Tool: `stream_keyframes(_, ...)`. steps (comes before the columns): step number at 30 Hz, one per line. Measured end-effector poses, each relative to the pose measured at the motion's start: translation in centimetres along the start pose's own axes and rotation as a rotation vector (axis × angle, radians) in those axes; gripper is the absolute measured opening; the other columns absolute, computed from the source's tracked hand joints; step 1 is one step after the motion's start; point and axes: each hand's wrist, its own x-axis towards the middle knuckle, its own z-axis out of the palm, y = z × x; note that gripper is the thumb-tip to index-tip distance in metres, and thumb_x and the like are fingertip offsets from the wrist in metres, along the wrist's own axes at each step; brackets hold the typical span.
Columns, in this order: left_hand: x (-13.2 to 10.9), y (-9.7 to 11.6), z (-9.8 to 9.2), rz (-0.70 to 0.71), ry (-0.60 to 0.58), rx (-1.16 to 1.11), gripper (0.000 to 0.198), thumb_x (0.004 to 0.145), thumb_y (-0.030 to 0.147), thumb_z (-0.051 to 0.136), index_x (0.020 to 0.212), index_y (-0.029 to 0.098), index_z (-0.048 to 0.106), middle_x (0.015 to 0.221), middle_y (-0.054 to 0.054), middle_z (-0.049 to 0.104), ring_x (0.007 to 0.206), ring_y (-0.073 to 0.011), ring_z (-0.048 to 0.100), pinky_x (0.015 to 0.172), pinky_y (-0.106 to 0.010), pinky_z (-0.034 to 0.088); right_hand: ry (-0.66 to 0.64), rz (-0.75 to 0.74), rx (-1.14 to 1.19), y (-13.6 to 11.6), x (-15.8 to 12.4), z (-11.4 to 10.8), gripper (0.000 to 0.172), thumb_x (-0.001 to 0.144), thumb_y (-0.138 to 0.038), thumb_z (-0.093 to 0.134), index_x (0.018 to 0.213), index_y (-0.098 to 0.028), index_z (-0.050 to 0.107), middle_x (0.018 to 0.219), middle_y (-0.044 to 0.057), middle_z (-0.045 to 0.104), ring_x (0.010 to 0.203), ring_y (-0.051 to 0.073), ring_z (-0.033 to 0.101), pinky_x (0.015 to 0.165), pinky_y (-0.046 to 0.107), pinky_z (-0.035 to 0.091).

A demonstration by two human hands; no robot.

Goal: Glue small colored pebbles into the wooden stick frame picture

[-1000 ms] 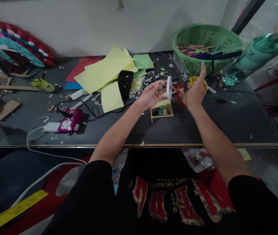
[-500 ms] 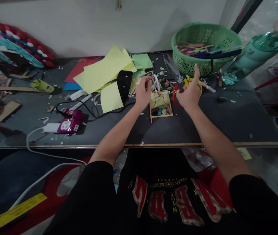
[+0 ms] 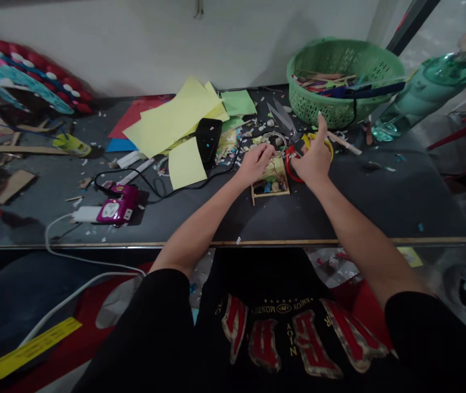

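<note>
Scissors (image 3: 294, 134) in the right hand (image 3: 314, 162) point forward, slanting left.

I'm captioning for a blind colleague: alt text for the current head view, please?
A person's right hand holds open scissors; the left hand is over part of a small framed panel on a scrap-littered dark table. Yellow paper and a green basket sit beyond.

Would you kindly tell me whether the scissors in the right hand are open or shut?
Slightly open: the scissors show two separated blade tips beyond the right hand.
</note>
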Motion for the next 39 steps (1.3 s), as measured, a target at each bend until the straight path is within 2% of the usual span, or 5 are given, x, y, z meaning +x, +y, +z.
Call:
stream_keyframes(6,-0.3,0.9,0.5,0.018,-0.048,0.092,0.019,0.093,0.036,0.058,0.086,0.019,0.062,0.07,0.003,0.056,0.064,-0.0098,0.047,0.064,-0.024,0.037,0.014,-0.016,0.01,-0.4,-0.4,0.0,0.099,0.081,-0.03,0.057,0.16,-0.023,-0.003,0.105,0.008,0.07,0.091,0.026,0.07,0.085,0.05,0.056)
stream_keyframes(18,-0.6,1.2,0.7,0.092,0.015,0.131,0.018,0.092,0.033,0.057,0.083,0.019,0.064,0.069,0.002,0.059,0.061,-0.0099,0.047,0.063,-0.024,0.037,0.007,-0.036,-0.007,-1.0,-0.7,0.0,0.096,0.081,-0.032,0.057,0.159,-0.023,0.004,0.111,0.01,0.071,0.095,0.028,0.07,0.088,0.05,0.055)
stream_keyframes(25,1.0,-0.9,-3.0,-0.008,0.355,0.335,0.032,0.097,0.043,0.05,0.079,0.022,0.065,0.068,-0.001,0.062,0.066,-0.0131,0.053,0.068,-0.028,0.042,0.041,0.002,0.046,0.3,0.2,-0.1,0.087,0.087,-0.035,0.05,0.158,-0.026,0.0,0.122,0.014,0.066,0.096,0.027,0.07,0.082,0.051,0.057)
stream_keyframes(32,1.8,-4.1,-5.1,-0.047,0.335,0.505,0.031,0.096,0.02,0.039,0.104,0.02,0.069,0.106,-0.011,0.072,0.092,-0.02,0.064,0.086,-0.033,0.046,-0.01,0.063,0.01,0.3,0.6,-0.1,0.09,0.087,-0.04,0.052,0.159,-0.022,0.001,0.127,0.017,0.063,0.1,0.028,0.07,0.079,0.046,0.057)
stream_keyframes(39,1.3,-2.3,-3.8,-0.151,0.328,0.628,0.021,0.085,0.043,0.068,0.08,0.022,0.068,0.076,-0.008,0.067,0.087,-0.0249,0.063,0.076,-0.033,0.046,0.041,0.018,0.033,0.7,0.6,0.4,0.087,0.088,-0.04,0.052,0.159,-0.025,0.005,0.122,0.014,0.066,0.092,0.025,0.071,0.078,0.046,0.058)
